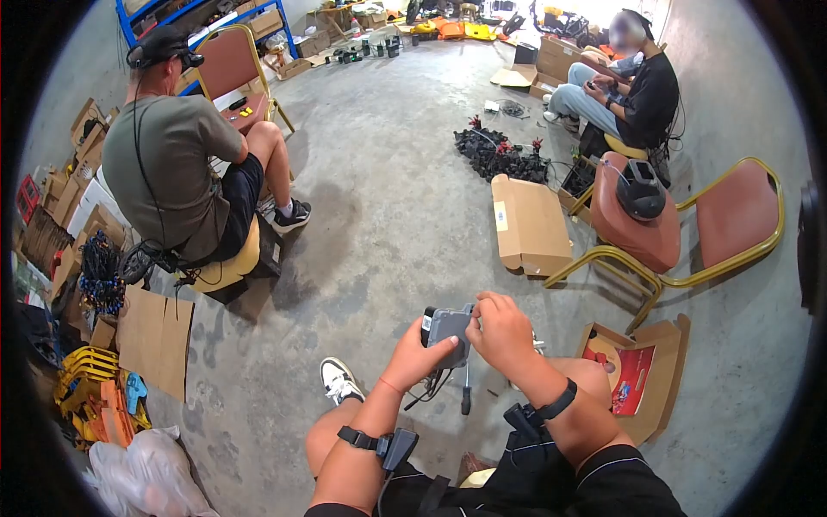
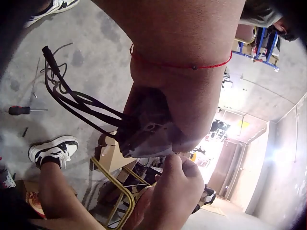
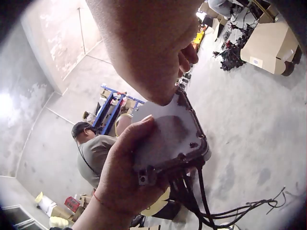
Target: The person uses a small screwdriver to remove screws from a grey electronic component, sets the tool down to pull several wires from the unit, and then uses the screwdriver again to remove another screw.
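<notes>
My left hand (image 1: 415, 355) grips a flat grey controller box (image 1: 450, 326), its thumb lying on the smooth face. Screws or lugs line the rim of the box (image 3: 170, 132) in the right wrist view. Several black cables (image 2: 81, 103) hang from one end, some with bare tips. My right hand (image 1: 502, 332) is at the far right corner of the box, fingers bent and fingertips right at the edge. In the left wrist view the right thumb and index finger (image 2: 177, 165) come together there; I cannot tell whether they pinch anything small.
A screwdriver (image 1: 466, 401) lies on the floor below the box. An open carton (image 1: 663, 379) and a chair (image 1: 637, 215) stand to the right, a flattened carton (image 1: 532, 226) ahead. Two people sit nearby, one left (image 1: 172, 164), one far right (image 1: 650, 95).
</notes>
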Tool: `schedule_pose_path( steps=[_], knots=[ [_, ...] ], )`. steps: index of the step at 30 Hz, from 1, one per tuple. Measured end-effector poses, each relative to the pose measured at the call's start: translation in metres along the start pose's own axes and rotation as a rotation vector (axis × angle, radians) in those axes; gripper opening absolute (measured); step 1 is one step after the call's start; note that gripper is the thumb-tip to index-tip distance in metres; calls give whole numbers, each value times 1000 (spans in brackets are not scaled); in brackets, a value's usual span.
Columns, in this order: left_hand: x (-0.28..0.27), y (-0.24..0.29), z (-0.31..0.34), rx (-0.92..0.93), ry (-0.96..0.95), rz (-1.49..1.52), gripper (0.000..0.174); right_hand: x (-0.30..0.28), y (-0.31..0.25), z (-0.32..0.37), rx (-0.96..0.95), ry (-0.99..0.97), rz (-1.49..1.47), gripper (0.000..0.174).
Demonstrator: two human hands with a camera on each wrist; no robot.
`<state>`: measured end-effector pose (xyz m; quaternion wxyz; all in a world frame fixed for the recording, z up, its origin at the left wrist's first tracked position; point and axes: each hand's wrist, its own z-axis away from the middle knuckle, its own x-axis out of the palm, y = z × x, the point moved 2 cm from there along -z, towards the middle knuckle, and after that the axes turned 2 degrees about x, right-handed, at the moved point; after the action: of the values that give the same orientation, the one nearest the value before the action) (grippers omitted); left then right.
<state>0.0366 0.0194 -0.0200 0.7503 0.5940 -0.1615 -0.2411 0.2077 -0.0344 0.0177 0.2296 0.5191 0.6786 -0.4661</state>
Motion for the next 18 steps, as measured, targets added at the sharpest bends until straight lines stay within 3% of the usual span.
schedule_pose_path(
  steps=[18],
  knots=[
    [-1, 2, 0, -23, 7, 6, 56, -7, -5, -3, 25, 6, -23, 16]
  ],
)
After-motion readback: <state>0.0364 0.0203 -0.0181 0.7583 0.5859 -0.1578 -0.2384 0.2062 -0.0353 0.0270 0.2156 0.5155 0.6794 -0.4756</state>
